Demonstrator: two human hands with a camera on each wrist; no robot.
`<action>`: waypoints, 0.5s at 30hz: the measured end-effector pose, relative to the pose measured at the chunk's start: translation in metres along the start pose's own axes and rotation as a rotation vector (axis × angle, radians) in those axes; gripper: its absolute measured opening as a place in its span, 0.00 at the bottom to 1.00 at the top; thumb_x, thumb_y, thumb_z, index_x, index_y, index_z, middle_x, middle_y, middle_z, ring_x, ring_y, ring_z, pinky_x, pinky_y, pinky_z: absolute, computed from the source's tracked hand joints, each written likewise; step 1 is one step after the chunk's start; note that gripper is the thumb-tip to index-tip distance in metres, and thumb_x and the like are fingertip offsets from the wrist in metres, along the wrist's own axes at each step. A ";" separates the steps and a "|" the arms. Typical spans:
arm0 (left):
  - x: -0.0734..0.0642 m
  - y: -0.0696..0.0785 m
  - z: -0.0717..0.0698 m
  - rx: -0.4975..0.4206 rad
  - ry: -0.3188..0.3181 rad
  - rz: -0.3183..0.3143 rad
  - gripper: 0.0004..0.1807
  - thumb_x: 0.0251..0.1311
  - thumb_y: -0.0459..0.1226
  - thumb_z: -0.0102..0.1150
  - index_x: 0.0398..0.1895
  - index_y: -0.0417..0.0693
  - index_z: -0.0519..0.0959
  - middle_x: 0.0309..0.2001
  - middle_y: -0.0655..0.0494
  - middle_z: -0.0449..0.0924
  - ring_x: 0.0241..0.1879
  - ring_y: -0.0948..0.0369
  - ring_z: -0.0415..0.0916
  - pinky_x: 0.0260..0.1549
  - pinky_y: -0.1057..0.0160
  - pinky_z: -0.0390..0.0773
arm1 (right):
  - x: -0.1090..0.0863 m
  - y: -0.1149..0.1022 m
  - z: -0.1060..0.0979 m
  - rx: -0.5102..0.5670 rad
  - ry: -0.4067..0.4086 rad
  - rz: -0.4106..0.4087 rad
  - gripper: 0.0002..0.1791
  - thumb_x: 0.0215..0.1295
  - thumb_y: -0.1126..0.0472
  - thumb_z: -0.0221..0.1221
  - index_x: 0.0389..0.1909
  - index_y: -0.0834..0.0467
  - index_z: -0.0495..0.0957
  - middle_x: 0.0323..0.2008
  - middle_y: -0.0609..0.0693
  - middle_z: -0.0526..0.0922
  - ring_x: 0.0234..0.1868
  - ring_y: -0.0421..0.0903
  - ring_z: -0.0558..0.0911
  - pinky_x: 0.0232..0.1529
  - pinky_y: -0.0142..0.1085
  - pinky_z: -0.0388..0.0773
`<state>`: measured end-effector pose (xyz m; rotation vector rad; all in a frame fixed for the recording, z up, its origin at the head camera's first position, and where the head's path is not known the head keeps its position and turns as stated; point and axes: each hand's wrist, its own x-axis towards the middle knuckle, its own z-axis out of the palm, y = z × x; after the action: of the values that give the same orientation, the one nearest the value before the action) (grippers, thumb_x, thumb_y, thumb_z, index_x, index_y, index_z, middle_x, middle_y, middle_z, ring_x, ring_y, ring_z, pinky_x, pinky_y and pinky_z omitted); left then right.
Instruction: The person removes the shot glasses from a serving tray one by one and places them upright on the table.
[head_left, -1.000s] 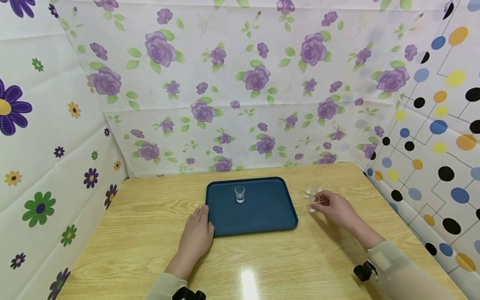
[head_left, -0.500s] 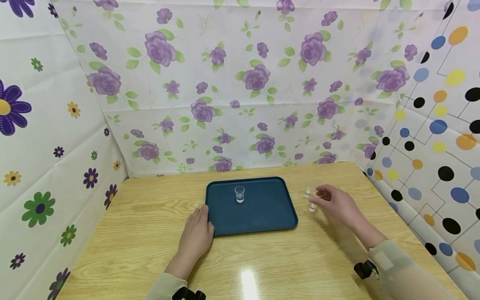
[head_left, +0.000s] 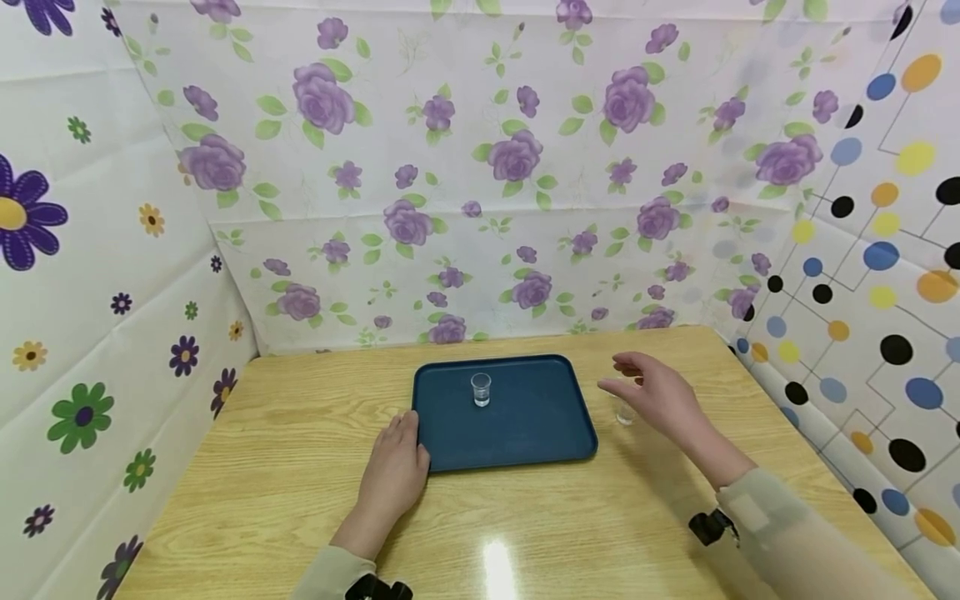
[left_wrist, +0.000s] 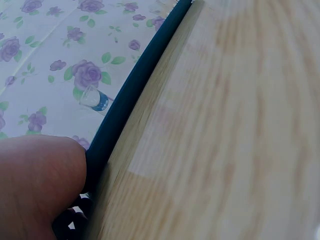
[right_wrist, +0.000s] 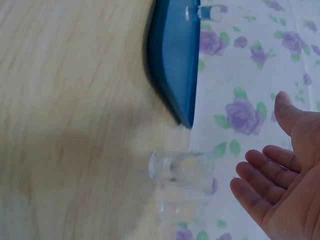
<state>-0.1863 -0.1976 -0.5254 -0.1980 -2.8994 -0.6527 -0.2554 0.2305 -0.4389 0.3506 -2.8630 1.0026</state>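
A small clear shot glass [head_left: 482,390] stands on the dark blue tray [head_left: 517,433], left of its middle. My left hand [head_left: 393,467] rests at the tray's left edge, its thumb against the rim [left_wrist: 125,105] in the left wrist view. To the right of the tray, my right hand [head_left: 660,400] is raised over the table, thumb and fingers spread apart, holding nothing. Another shot glass [head_left: 625,413] stands just below it, partly covered by the hand. Two glasses show in the right wrist view, a nearer one [right_wrist: 187,170] and one beside it [right_wrist: 182,210], both apart from the fingers.
The wood-grain table [head_left: 300,433] carries the tray and glasses. Behind it hangs a purple-flowered cloth [head_left: 465,167]. A daisy-print cloth [head_left: 90,317] stands at the left and a dotted cloth [head_left: 862,308] at the right.
My right hand has let go of the shot glass beside the tray, spread its fingers and lifted up and to the left. My left hand and the tray have stayed put.
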 end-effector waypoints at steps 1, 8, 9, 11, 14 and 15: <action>0.000 0.000 0.000 0.001 0.002 0.002 0.32 0.83 0.33 0.53 0.83 0.27 0.63 0.80 0.31 0.66 0.83 0.36 0.58 0.83 0.38 0.56 | 0.001 -0.003 0.002 0.005 0.000 -0.010 0.42 0.78 0.35 0.65 0.79 0.60 0.74 0.71 0.64 0.80 0.69 0.68 0.79 0.66 0.64 0.80; 0.001 0.000 0.001 0.008 0.008 0.009 0.32 0.82 0.33 0.53 0.83 0.27 0.63 0.80 0.31 0.67 0.82 0.36 0.59 0.83 0.38 0.57 | 0.009 -0.020 0.019 0.004 -0.031 -0.047 0.41 0.77 0.36 0.66 0.79 0.58 0.74 0.74 0.61 0.78 0.71 0.68 0.78 0.66 0.63 0.80; 0.001 0.000 0.001 0.008 0.009 0.010 0.32 0.82 0.33 0.53 0.83 0.27 0.63 0.80 0.31 0.67 0.82 0.36 0.59 0.83 0.38 0.57 | 0.011 -0.022 0.022 0.002 -0.038 -0.050 0.43 0.77 0.34 0.65 0.80 0.58 0.73 0.75 0.61 0.78 0.72 0.68 0.77 0.66 0.64 0.80; 0.001 0.000 0.001 0.007 0.009 0.009 0.32 0.82 0.33 0.54 0.83 0.27 0.63 0.80 0.30 0.67 0.82 0.36 0.59 0.83 0.38 0.58 | 0.013 -0.027 0.027 -0.003 -0.051 -0.056 0.44 0.76 0.33 0.65 0.82 0.57 0.72 0.77 0.60 0.76 0.74 0.68 0.76 0.67 0.65 0.79; 0.001 -0.001 0.001 0.003 0.001 0.000 0.32 0.82 0.33 0.53 0.83 0.27 0.63 0.80 0.31 0.66 0.83 0.37 0.58 0.83 0.38 0.57 | 0.017 -0.034 0.034 -0.011 -0.085 -0.069 0.48 0.75 0.32 0.66 0.85 0.55 0.67 0.80 0.61 0.72 0.76 0.67 0.74 0.70 0.66 0.76; 0.001 -0.001 0.001 0.002 0.001 0.000 0.32 0.82 0.33 0.53 0.83 0.27 0.63 0.80 0.31 0.66 0.83 0.37 0.58 0.83 0.38 0.57 | 0.018 -0.037 0.037 -0.011 -0.102 -0.074 0.49 0.74 0.32 0.66 0.86 0.54 0.66 0.81 0.62 0.70 0.78 0.67 0.72 0.71 0.66 0.75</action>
<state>-0.1874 -0.1980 -0.5268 -0.1978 -2.8986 -0.6491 -0.2637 0.1763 -0.4425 0.5172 -2.9194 0.9828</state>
